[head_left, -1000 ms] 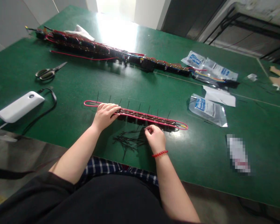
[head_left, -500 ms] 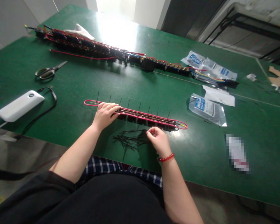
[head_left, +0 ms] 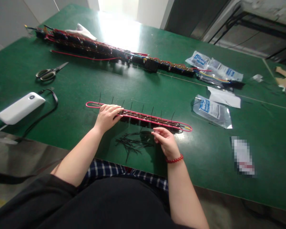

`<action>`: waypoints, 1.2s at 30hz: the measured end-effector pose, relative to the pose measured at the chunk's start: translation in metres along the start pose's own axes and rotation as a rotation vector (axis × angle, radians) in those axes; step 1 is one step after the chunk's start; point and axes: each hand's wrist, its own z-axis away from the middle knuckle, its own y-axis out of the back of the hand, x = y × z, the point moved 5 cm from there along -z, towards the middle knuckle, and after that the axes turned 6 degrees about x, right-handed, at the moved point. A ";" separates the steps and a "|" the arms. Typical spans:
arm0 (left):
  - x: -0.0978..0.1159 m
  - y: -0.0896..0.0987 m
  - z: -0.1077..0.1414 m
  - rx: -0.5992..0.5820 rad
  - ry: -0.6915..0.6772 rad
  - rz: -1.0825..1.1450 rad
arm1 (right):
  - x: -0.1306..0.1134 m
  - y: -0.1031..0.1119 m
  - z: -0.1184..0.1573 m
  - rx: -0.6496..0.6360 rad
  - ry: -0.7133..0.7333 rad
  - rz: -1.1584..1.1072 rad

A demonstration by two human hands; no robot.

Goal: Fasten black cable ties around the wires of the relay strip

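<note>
A long black strip [head_left: 145,118] with a red wire looped around it lies across the table in front of me. Several thin black cable ties [head_left: 142,109] stick up along its length. My left hand [head_left: 107,117] grips the strip near its left end, fingers over the top and thumb on the near side. Just below the strip's right half, my right hand [head_left: 165,140] is closed in a pinch at a thin black cable tie, partly hidden by the fingers. A loose pile of black cable ties [head_left: 131,143] lies to its left.
A longer wired assembly [head_left: 97,49] stretches across the back of the green table [head_left: 85,82]. Scissors [head_left: 50,73] and a white power bank [head_left: 21,108] with a cord lie at left. Plastic bags [head_left: 212,111] and a white paper [head_left: 225,97] lie at right.
My right hand has shifted slightly up and right, away from the tie pile and closer to the strip. My left hand has stayed in place on the strip.
</note>
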 end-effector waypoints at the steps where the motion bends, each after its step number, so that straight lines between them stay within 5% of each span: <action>1: 0.000 0.000 0.000 -0.001 0.000 -0.001 | 0.000 0.001 0.000 -0.011 -0.003 -0.045; 36: -0.003 0.000 0.001 -0.038 0.063 0.055 | 0.003 0.005 -0.011 0.042 0.095 -0.120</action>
